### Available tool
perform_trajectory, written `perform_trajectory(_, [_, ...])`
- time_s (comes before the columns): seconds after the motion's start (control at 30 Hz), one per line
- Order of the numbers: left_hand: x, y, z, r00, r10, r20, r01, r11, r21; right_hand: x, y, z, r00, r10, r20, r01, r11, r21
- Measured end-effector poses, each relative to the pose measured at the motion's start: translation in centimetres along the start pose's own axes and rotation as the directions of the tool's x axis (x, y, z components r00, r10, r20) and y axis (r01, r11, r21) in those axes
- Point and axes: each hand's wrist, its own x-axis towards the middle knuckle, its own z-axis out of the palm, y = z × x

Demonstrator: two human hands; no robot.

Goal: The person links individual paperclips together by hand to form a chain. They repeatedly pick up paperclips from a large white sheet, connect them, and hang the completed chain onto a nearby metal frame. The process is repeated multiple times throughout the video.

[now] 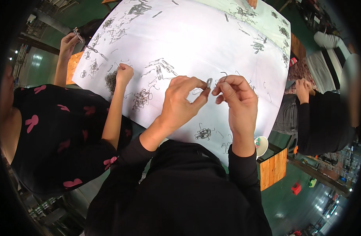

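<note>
My left hand [179, 98] is closed in a pinch on a small, light grey metal piece [209, 82], holding it upright above the white table. My right hand [242, 103] faces it a short way off, fingers bent together, with a thin dark wire hook [224, 74] sticking up from the fingertips. The two pieces do not touch. Below my hands on the table lies a tangle of bent wire hooks [204, 134]. Left of my left hand are another heap of wire hooks [141, 99] and several slim grey metal pieces [158, 70]. My right hand partly covers more hooks behind it.
The white tabletop [180, 35] carries further wire heaps along its edges. At left, a co-worker's hand [125, 73] touches a dark pile; their other hand [69, 41] holds a metal piece. Another person's hands [303, 89] are at right. A white cup [261, 146] stands beside my right forearm.
</note>
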Motion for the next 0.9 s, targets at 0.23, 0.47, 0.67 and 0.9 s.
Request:
perform_trajectory(0.23, [-0.2,0.2,0.1,0.998,0.068,0.016,-0.069,0.993,0.091,-0.3,0.7,1.0,0.994,-0.064,-0.089,0.059,0.997,-0.055])
perform_trajectory(0.47, [-1.2,-2.0,0.9,0.994,0.102,-0.029,-0.101,0.994,0.034,-0.4,1.6,1.0,0.965,-0.250,-0.081,0.248,0.968,-0.036])
perform_trajectory(0.67, [-4.6,-18.1,1.5,0.967,-0.242,-0.078,0.252,0.869,0.426,-0.5,1.1,0.8,0.948,-0.306,-0.090,0.302,0.952,-0.060])
perform_trajectory(0.9, [-5.6,-23.5,1.8,0.932,-0.301,0.203,0.086,0.726,0.682,-0.4,0.7,0.7,0.946,-0.313,-0.080,0.308,0.949,-0.072])
